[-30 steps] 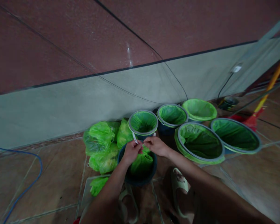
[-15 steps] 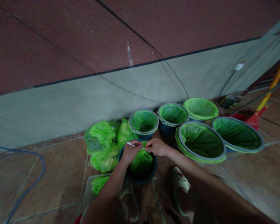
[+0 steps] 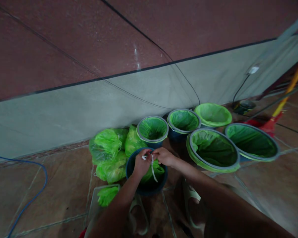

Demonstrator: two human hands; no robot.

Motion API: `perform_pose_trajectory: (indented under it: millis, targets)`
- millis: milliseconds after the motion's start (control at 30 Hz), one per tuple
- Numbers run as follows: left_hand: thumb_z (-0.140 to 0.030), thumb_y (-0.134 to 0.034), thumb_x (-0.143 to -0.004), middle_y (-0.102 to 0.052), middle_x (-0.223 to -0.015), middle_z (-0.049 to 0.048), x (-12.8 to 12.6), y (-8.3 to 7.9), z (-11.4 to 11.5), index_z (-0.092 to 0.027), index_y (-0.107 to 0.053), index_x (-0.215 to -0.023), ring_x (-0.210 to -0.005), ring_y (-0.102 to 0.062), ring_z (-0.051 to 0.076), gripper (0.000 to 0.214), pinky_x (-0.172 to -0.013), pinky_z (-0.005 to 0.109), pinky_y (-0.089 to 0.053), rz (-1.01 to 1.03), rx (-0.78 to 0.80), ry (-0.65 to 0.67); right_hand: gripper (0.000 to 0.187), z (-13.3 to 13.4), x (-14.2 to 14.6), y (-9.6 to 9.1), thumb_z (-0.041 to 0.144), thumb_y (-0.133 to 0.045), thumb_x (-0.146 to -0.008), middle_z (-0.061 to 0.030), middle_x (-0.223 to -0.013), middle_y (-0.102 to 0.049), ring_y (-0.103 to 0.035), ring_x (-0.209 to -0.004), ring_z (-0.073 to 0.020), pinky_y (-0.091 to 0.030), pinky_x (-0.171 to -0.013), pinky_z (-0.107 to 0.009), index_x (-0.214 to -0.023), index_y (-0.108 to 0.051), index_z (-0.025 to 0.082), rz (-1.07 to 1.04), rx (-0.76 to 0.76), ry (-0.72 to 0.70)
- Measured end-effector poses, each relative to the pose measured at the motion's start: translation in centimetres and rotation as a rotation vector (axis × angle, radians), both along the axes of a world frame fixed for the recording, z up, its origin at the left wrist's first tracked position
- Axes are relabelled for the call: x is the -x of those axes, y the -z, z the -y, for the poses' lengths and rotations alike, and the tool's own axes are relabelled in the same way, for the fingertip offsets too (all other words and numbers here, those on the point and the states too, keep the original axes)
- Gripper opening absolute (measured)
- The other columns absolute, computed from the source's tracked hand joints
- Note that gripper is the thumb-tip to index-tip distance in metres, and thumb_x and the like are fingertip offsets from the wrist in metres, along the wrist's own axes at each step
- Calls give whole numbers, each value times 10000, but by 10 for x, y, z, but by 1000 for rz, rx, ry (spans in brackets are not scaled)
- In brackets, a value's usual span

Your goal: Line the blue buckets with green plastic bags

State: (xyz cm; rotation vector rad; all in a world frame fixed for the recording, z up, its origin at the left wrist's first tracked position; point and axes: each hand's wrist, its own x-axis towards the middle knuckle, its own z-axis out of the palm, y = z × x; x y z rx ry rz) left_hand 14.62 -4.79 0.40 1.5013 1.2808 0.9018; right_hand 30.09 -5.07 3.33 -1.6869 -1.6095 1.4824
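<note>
A dark blue bucket (image 3: 156, 189) stands on the tiled floor right in front of me, with a gathered green plastic bag (image 3: 159, 171) inside it. My left hand (image 3: 141, 164) and my right hand (image 3: 165, 156) meet over the bag's neck, both with fingers pinched. A white string (image 3: 152, 168) hangs down between them onto the bag, and each hand grips part of it.
Tied green bags (image 3: 106, 150) are heaped to the left against the wall. Several buckets lined with green bags (image 3: 212, 150) stand to the right. A flat tray (image 3: 95, 205) holds a folded green bag. My sandalled feet (image 3: 188, 201), a blue hose (image 3: 27, 198) and a broom (image 3: 285, 99) are nearby.
My hands have come closer together and lower on the bag's neck. The white string, held out sideways before, now dangles down between them.
</note>
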Motion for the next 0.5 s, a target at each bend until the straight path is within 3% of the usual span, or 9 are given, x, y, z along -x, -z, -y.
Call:
perform_pose_trajectory:
  millis: [167, 333, 433, 500]
  targets:
    - [-248, -666, -721, -642, -657, -28, 1, -2, -3, -185, -655, -816, -568, -574, 112, 115, -552, 221, -449, -3, 122, 35, 158, -1, -2, 2, 129, -527, -735, 31, -528, -512, -434, -475, -81, -309, -465, -202, -724, -685, 127, -24, 41, 42]
    - [-224, -672, -699, -622, -585, -34, 7, -8, -8, -181, -668, -726, -538, -545, 110, 51, -548, 223, -425, 7, 216, 72, 178, 0, 0, -9, 132, -545, -766, -24, -638, -640, -549, -599, -122, -379, -573, -229, -748, -722, 132, 291, -127, -64]
    - [-193, -654, -712, -605, -555, -28, 16, -10, -12, -195, -679, -658, -551, -548, 126, 60, -568, 235, -412, -190, 177, 46, 223, -1, -2, -7, 135, -530, -830, -94, -859, -730, -639, -797, -183, -437, -719, -253, -871, -749, 144, 522, -235, -111]
    - [-166, -630, -728, -610, -556, -13, 23, -8, -13, -206, -681, -629, -585, -578, 150, 118, -613, 258, -426, -385, 151, 11, 238, 0, -6, -1, 121, -533, -849, -129, -970, -734, -659, -903, -215, -456, -790, -265, -949, -748, 138, 638, -229, -116]
